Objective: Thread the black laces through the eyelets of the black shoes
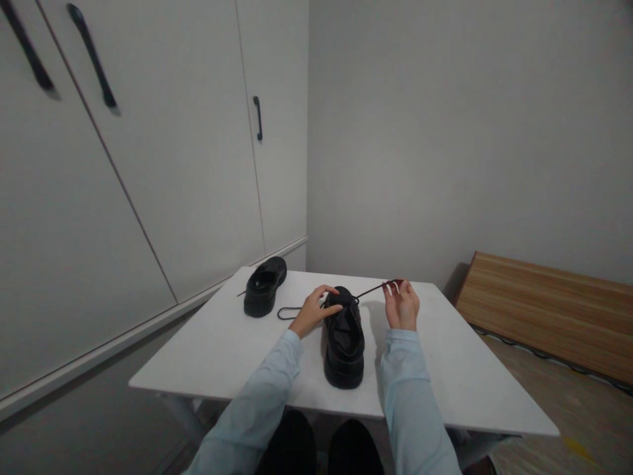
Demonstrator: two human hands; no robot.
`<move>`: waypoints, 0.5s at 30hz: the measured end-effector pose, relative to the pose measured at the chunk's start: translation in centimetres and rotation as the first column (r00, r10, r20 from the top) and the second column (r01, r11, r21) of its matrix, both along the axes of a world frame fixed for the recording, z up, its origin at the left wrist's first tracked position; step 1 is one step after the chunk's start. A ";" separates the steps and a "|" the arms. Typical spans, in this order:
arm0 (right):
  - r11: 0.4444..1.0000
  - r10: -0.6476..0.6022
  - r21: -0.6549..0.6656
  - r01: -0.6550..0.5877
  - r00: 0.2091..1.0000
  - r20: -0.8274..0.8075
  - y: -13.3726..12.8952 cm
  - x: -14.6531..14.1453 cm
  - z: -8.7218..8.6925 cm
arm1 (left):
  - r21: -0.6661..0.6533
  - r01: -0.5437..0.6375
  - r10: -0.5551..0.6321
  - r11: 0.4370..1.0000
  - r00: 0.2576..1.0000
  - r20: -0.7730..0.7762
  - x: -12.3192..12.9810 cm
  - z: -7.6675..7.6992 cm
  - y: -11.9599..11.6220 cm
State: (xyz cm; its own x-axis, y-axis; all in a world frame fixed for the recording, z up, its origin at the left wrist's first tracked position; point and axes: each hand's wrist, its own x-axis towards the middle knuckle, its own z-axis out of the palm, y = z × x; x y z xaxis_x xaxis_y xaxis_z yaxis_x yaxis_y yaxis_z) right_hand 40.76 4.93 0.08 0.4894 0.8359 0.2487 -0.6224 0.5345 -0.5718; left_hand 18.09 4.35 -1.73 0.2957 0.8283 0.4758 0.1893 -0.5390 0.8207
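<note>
A black lace-up shoe (345, 356) stands upright on the white table, its heel toward me. My left hand (312, 310) rests against the shoe's upper left side, thumb and fingers apart around the tongue area. To the right of the shoe, my right hand (401, 305) is raised with its fingers closed on a black shoelace (370, 290). That lace runs taut from the shoe's eyelets to my fingertips. Another stretch of lace lies in a loop on the table, left of my left hand. A second black shoe (266, 287) sits farther back on the left.
The white table (212, 359) stands close to white cabinets (188, 132) with black handles on the left. A grey wall (445, 132) rises behind it. A wood-grain panel (548, 310) leans at the right, with a dark cable along its lower edge.
</note>
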 end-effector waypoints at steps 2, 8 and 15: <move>1.000 -0.009 0.013 0.009 1.000 -0.009 0.0 0.5 -0.1 | 0.004 0.066 -0.066 0.998 0.998 -0.002 0.2 0.1 -0.2; 0.997 -0.056 0.045 0.058 0.997 -0.046 0.2 2.0 -0.5 | 0.000 0.158 -0.158 0.987 0.987 -0.015 0.5 -0.1 -0.5; 0.993 -0.080 0.078 0.088 0.992 -0.099 0.3 3.9 -0.8 | 0.026 0.157 -0.157 0.987 0.988 -0.011 0.3 -0.2 -0.2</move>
